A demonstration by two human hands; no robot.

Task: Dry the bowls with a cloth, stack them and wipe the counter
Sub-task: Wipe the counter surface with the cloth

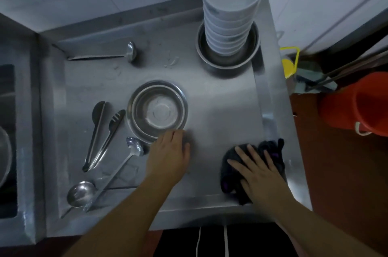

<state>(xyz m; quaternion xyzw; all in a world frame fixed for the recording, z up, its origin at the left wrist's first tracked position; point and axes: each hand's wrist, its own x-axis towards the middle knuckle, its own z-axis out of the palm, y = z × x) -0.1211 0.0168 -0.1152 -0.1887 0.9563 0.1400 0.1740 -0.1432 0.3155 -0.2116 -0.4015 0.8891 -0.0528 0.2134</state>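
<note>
Bowl: steel bowl (157,111) sits upright mid-counter, just ahead of my L hand, well left of the cloth.
L hand: left hand (171,153) at the bowl's near rim, fingers curled down by it; can't tell if it's touching or gripping the rim yet.
R hand: right hand (255,169) flat, fingers spread, pressing the dark cloth (270,151) at the counter (220,99) near-right corner.
Stack: white bowls (231,11) piled in a steel basin (228,55), far right.
Key relation: L is the nearer hand to the bowl; cloth is off to the right, so I reckon bowl and cloth must meet, L lifting, R bringing cloth.
Clutter: tongs (102,137), ladles left of the bowl.
</note>
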